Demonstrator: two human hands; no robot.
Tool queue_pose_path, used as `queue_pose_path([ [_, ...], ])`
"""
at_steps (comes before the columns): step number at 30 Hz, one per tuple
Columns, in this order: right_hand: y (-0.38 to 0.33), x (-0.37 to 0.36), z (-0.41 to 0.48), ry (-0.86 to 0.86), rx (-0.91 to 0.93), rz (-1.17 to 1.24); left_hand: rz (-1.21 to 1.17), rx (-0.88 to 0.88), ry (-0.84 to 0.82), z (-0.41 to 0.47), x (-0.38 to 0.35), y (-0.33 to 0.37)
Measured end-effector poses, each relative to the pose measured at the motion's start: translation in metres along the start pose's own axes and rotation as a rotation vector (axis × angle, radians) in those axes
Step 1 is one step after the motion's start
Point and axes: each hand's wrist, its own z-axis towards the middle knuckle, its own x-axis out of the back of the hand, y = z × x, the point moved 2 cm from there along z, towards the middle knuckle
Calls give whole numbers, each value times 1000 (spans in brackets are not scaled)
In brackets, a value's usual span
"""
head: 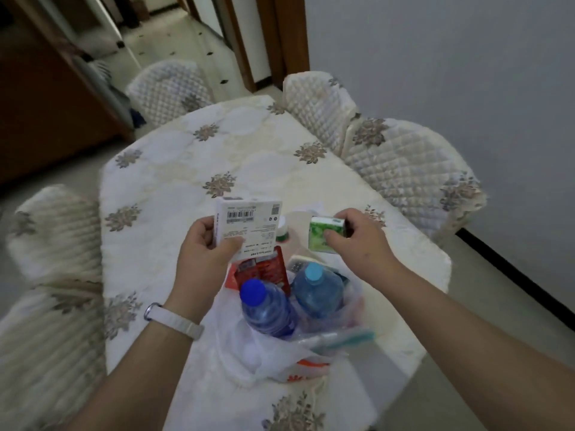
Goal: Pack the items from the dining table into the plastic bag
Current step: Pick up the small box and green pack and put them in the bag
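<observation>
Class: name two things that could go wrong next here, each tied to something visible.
1. The plastic bag already holds two upright bottles; the white box in the left hand may snag on their caps.
2. With the right hand holding the green packet, neither hand steadies the soft bag; it might slump.

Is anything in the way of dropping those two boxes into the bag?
Partly. The plastic bag is open, but the dark-capped bottle, the light-capped bottle and red packets crowd its mouth below the white box in the left hand and green pack in the right hand.
</observation>
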Motion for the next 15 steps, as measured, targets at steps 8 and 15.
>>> queue_pose_path([
  [8,19,-45,41,-335,-14,-145,55,209,-41,1,1,-58],
  [15,39,-56,50,-501,-128,-250,52,286,-160,6,5,-85],
])
